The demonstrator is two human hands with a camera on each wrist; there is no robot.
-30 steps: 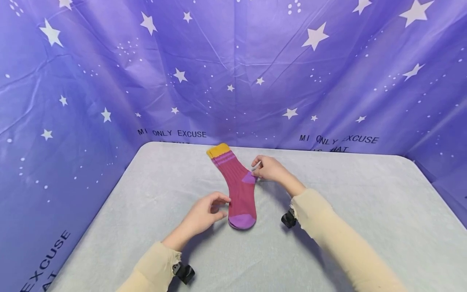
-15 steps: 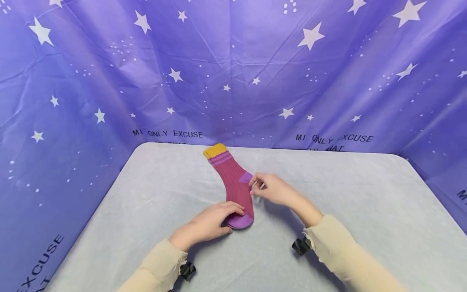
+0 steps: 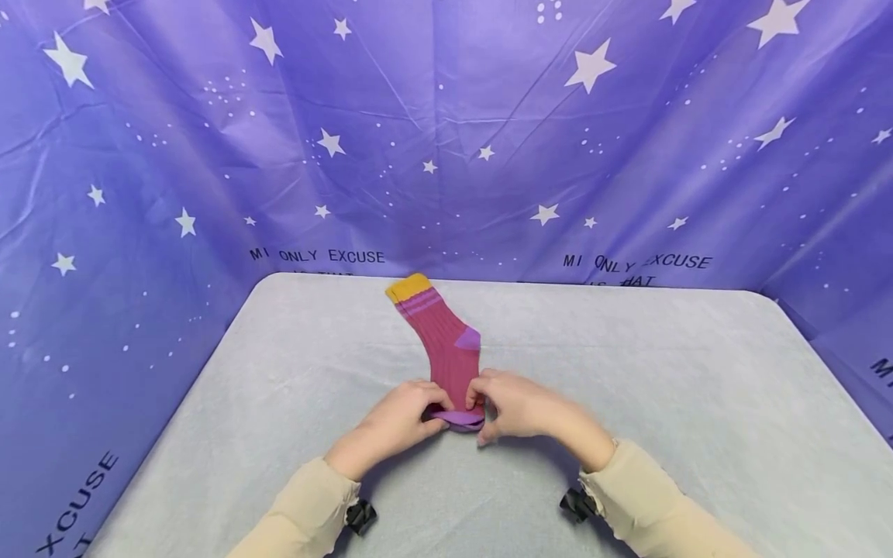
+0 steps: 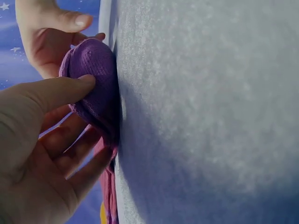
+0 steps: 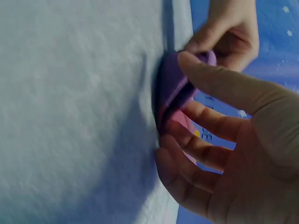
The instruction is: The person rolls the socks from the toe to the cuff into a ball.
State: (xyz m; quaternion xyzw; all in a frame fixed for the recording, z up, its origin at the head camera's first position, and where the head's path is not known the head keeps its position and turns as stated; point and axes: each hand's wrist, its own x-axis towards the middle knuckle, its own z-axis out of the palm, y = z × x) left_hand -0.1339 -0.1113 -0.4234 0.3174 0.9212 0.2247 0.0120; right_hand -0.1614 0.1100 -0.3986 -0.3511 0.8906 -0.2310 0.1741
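A maroon pair of socks (image 3: 446, 353), one laid over the other, lies with its yellow cuffs (image 3: 410, 288) toward the back of the table. A purple heel patch (image 3: 469, 339) points right. The purple toe end (image 4: 100, 60) is lifted and bent up off the cloth. My left hand (image 3: 394, 422) pinches its left side, thumb on the purple knit and fingers behind it. From the right, my right hand (image 3: 530, 407) grips the other side, its thumb (image 5: 205, 74) on the toe and its fingers curled behind. Part of the toe is hidden by the hands.
A pale grey cloth covers the table (image 3: 663, 387), which has rounded far corners. Behind and beside it hangs a purple-blue curtain (image 3: 446, 155) with white stars and lettering. Black wrist mounts (image 3: 361, 517) sit under both cream sleeves (image 3: 307, 504).
My right hand has come down from the heel to the toe. My left hand has moved onto the toe from the sock's left edge. The toe, flat before, is now lifted and bent.
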